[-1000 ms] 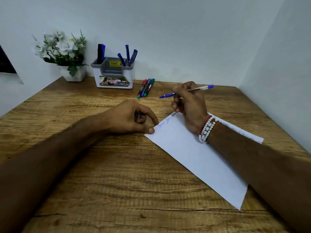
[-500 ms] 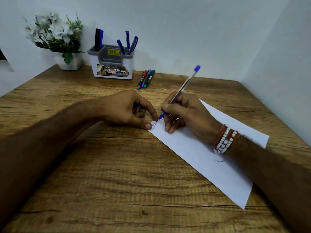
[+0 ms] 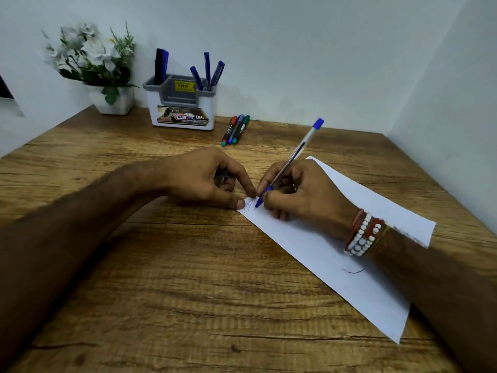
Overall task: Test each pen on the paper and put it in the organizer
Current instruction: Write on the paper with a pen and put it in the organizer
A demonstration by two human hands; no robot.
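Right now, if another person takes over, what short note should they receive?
Right hand: holds the blue pen, tip on the paper, scribbling at its near-left corner.
Left hand: thumb pins that corner; something small and dark in its curled fingers.
Done: several pens already stand in the organizer.
Left: put this pen away, then test the three markers beside the organizer.

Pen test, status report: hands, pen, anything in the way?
Right hand shut on pen, tip on paper. Left hand pins paper corner. Three markers wait beside organizer. Nothing blocking.
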